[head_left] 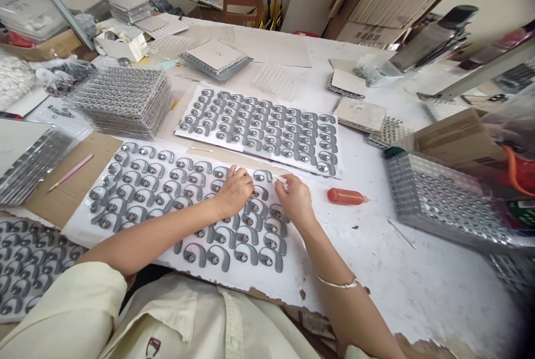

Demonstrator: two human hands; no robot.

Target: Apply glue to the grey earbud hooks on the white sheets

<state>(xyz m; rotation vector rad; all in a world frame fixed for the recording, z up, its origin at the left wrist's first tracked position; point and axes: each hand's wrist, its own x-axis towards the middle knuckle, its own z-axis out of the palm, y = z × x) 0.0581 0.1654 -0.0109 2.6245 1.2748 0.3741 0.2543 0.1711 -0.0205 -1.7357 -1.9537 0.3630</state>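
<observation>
My left hand rests with curled fingers on the rows of grey hook-shaped ear-loop parts, and those fingers hide what lies beneath them. These parts lie on a white foam-like sheet. My right hand pinches a small white piece between its fingertips, just above the top right of the rows. A thin bangle circles my right wrist. A red-orange squeeze bottle lies on the table to the right of that hand.
A second sheet of grey parts lies beyond my hands. Stacked clear trays stand at the far left, and a wire-sided tray of metal pieces sits on the right. A pink-handled tool lies on cardboard at the left.
</observation>
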